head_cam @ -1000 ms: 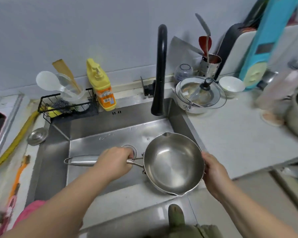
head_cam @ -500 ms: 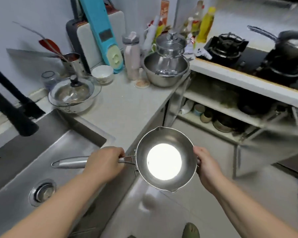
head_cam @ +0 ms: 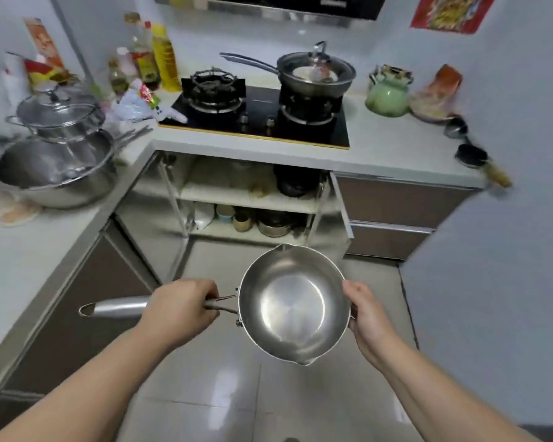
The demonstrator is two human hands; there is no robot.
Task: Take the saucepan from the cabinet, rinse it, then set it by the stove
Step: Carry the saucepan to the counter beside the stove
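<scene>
saucepan [head_cam: 292, 303]: shiny smooth metal | stove [head_cam: 256, 114]: glossy black | floor [head_cam: 224, 393]: glossy tile

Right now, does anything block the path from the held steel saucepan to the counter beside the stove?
Nothing visible does: the steel saucepan is held over open floor, and bare white counter lies right of the black gas stove.

Both hands hold the saucepan [head_cam: 292, 306] over the floor [head_cam: 224, 393]: the left hand [head_cam: 181, 309] grips its handle at nine o'clock, the right hand [head_cam: 366, 314] its rim at three. The stove [head_cam: 256, 113] lies at twelve, a lidded pan [head_cam: 315, 73] on its right burner, an open cabinet [head_cam: 253, 199] beneath.
</scene>
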